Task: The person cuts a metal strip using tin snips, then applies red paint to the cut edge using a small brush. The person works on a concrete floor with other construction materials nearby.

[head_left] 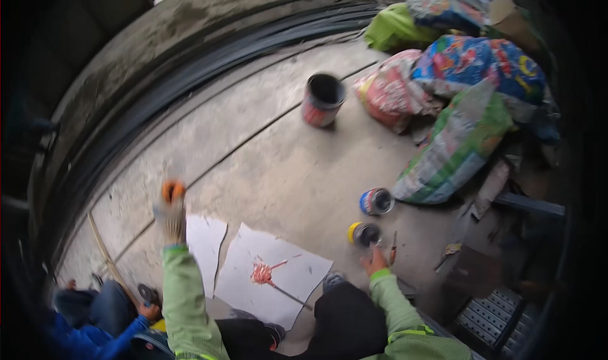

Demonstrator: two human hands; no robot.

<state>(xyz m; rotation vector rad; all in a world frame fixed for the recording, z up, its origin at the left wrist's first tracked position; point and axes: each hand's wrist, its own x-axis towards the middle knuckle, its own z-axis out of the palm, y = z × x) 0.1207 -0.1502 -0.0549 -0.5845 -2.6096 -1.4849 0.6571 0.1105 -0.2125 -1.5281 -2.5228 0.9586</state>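
A grey knitted glove with orange fingers covers my left hand (171,209), held out over the floor beyond a narrow white sheet (204,249). Motion smears it, so I cannot tell what its fingers hold. My bare right hand (376,261) reaches the near side of a small dark can (366,234) with a yellow label; its fingertips meet the rim, their grip unclear. Just past that stands a small blue-labelled can (378,202). Between my arms lies a larger white sheet (244,284) with red paint smears (261,272). A thin dark rod (292,298) rests across it.
A big dark bucket (321,103) stands farther off. Stuffed, colourful sacks (453,145) pile up at right, near a perforated metal plate (491,315). A screwdriver-like tool (393,249) lies beside the yellow-labelled can. At lower left, a person in blue (104,338) sits close by.
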